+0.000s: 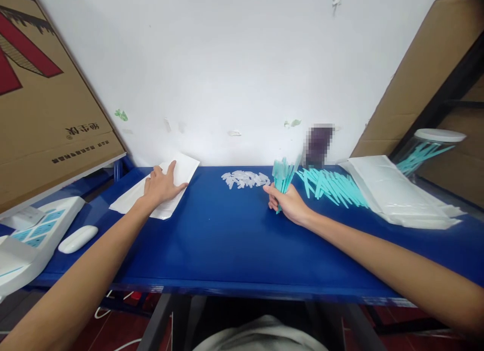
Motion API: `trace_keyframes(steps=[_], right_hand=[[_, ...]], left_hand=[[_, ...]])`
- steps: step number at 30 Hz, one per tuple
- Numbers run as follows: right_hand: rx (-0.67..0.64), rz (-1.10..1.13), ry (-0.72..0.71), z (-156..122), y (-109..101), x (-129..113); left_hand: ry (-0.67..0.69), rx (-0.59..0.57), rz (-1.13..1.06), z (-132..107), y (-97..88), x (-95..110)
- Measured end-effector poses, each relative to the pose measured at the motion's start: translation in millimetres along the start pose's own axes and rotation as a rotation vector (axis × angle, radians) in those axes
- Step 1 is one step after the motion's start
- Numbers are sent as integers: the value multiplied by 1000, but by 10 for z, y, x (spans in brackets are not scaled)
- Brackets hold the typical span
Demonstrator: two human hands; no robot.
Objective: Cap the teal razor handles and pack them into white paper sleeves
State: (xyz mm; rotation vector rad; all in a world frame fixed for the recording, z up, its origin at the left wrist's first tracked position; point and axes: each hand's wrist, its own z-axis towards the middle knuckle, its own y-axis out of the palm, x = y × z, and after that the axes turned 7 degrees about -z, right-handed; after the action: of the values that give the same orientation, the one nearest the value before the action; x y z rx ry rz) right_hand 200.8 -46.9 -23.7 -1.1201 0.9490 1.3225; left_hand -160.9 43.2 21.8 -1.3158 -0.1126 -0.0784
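My left hand [162,186] lies on a flat white envelope [184,170] at the table's left, its thumb and fingers spread. In my right hand [290,203] is an upright bunch of thin teal sticks [283,173], gripped near their lower ends; their tops look covered by clear caps. Just left of that bunch is a pile of small translucent caps [244,179]. To its right, a heap of loose teal sticks [335,187] is spread on the blue table [227,250]. What is inside the envelope, if anything, is hidden.
Thick white packets [397,189] are stacked at the right, before a lidded clear jar [427,149] holding teal sticks. A white device [45,240] and a white mouse-shaped object [78,239] sit at the left. Cardboard [49,104] and a white wall [234,63] bound the table.
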Motion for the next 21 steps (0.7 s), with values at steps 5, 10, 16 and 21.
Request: trace_keyframes(steps=[5, 10, 16, 21], right_hand=[[-24, 15, -14, -14, 13, -26], [-42, -43, 2, -52, 40, -55], [-68, -7, 76, -77, 58, -55], [-102, -51, 45, -104, 86, -24]], left_hand=[[-74, 56, -352, 8, -204, 110], [138, 285, -1260, -168, -422, 678], [626, 40, -1759, -672, -639, 1655], [1121, -237, -1421, -739, -687, 2080]])
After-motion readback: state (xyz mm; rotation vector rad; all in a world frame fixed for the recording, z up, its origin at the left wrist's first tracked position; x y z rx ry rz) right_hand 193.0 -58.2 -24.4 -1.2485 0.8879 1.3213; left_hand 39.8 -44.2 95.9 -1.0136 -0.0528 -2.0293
